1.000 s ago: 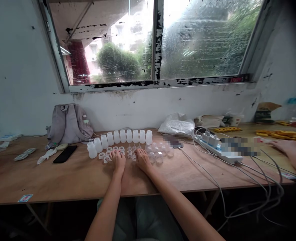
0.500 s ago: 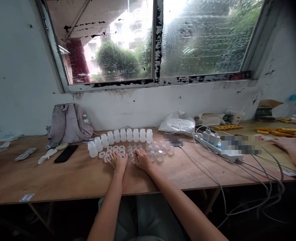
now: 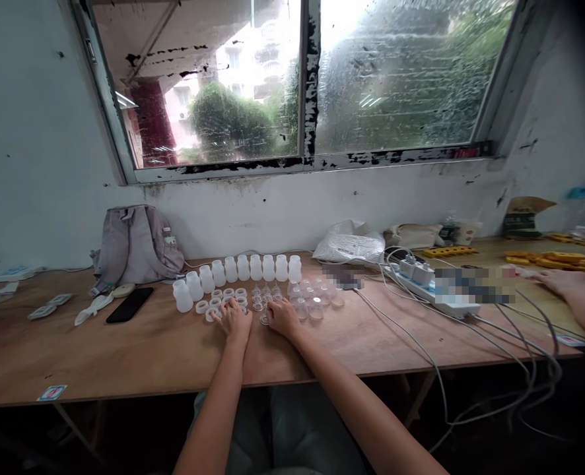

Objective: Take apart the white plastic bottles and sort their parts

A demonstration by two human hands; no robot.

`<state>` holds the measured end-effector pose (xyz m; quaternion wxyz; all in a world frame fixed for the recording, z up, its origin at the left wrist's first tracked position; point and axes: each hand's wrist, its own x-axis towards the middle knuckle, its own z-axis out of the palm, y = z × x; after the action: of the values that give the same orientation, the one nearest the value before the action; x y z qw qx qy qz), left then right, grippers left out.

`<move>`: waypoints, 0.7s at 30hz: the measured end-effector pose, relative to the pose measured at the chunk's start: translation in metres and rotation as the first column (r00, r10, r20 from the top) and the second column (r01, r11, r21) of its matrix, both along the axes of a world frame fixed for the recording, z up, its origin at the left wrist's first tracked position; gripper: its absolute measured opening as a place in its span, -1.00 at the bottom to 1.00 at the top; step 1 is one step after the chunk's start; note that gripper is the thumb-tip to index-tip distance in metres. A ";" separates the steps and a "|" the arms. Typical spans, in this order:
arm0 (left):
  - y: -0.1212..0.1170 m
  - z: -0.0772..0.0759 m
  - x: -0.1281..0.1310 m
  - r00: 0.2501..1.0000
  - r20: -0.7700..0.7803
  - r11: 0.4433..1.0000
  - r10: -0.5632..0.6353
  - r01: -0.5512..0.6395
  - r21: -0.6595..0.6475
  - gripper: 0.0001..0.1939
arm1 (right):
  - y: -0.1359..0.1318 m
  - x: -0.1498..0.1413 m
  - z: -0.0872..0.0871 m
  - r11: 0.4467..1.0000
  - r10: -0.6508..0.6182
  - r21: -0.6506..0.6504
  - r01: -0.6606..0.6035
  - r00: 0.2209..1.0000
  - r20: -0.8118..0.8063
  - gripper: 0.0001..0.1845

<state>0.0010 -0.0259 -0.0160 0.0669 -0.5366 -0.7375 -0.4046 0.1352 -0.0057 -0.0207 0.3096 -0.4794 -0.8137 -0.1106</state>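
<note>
Left hand (image 3: 236, 319): fingers spread over flat white collar rings (image 3: 228, 296); from here I cannot tell whether any is pinched. Right hand (image 3: 283, 318): fingers curled, hold likewise unreadable. Clear bottle teats (image 3: 266, 291) lie just beyond and inward of the right fingers — nearer that hand, axes apparently upright — transparent, narrow-tipped, wide-based.

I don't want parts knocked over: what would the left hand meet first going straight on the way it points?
The left hand would probably first meet the white, ring-shaped, plastic-looking pieces right before it; depth is unclear, so it may already touch some.
</note>
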 end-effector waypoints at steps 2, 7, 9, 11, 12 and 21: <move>-0.001 0.003 0.000 0.999 0.020 0.999 -0.028 0.027 0.029 -0.70 | 0.001 0.000 0.000 0.999 -0.029 -0.020 0.029 1.000 0.009 -0.80; -0.007 0.015 0.005 0.982 0.049 0.971 -0.181 0.171 0.165 -0.71 | -0.002 0.000 0.002 0.996 -0.038 -0.074 0.041 0.998 0.042 -0.80; -0.011 0.018 0.008 0.963 0.042 0.946 -0.266 0.252 0.203 -0.73 | -0.003 0.001 0.003 0.995 -0.039 -0.090 0.044 0.998 0.047 -0.80; -0.013 0.019 0.011 0.938 0.026 0.918 -0.347 0.334 0.212 -0.76 | -0.003 0.001 0.004 0.993 -0.064 -0.097 0.068 0.997 0.042 -0.78; -0.013 0.018 0.011 0.923 0.015 0.904 -0.385 0.374 0.207 -0.77 | -0.003 0.001 0.004 0.991 -0.085 -0.099 0.088 0.996 0.036 -0.77; -0.005 0.011 0.012 0.814 -0.049 0.814 -0.579 0.580 0.023 -0.87 | 0.000 0.001 0.004 0.972 -0.207 -0.115 0.205 0.978 -0.005 -0.80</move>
<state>0.0127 -0.0307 -0.0049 -0.0347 -0.7422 -0.5300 -0.4087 0.1363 -0.0059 -0.0164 0.2757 -0.5790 -0.7618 -0.0915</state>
